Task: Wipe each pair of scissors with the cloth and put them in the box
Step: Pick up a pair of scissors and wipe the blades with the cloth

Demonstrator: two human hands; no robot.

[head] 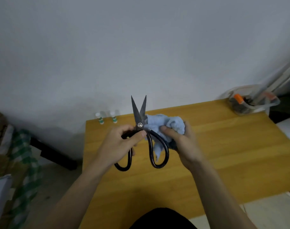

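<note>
I hold a large pair of black-handled scissors upright above the wooden table, blades slightly apart and pointing away from me. My left hand grips the left handle loop just below the pivot screw. My right hand clutches a bunched light blue cloth, which presses against the right blade and the right handle near the pivot. A tail of cloth hangs through the right loop. A clear plastic box sits at the table's far right corner, with dark items and something orange inside.
Two small white bottles with green labels stand at the table's far left edge against the wall. A green checked fabric and bags lie on the floor to the left. A pale pole leans at the far right.
</note>
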